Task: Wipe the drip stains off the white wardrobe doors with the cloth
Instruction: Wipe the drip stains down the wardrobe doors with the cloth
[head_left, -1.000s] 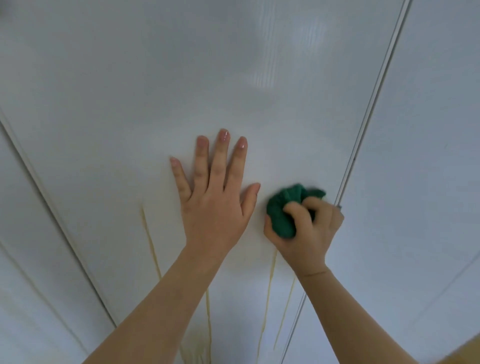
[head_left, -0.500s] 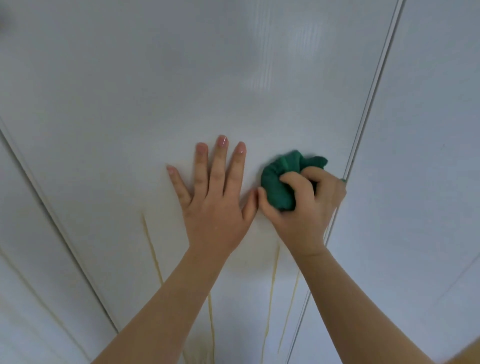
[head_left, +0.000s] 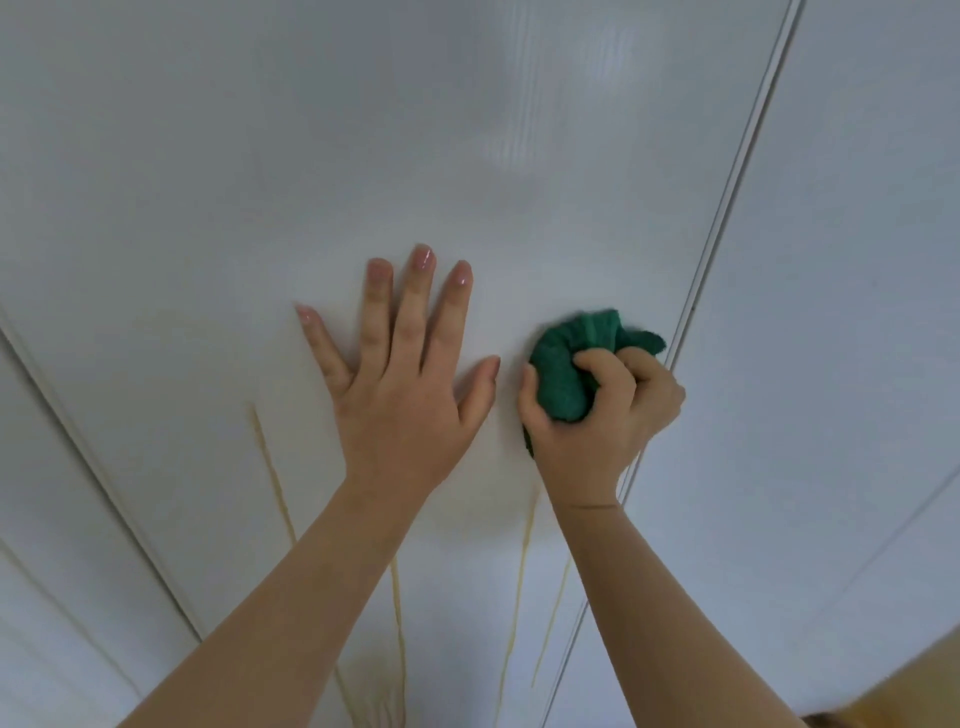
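Left hand (head_left: 400, 410) flat on wardrobe door (head_left: 363, 156); right hand (head_left: 597, 431) grips green cloth (head_left: 563, 379).

Surface: white wardrobe door (head_left: 467, 156) fills the frame | centre: left hand (head_left: 405, 395) flat against it | just right: green cloth (head_left: 566, 374) bunched in right hand (head_left: 597, 421), touching it | lower centre: yellow drip stains (head_left: 275, 478)

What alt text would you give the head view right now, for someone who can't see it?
The right hand grips a bunched green cloth against a white wardrobe door. The left hand lies flat on the door beside it, and yellowish drip stains run down below both hands.
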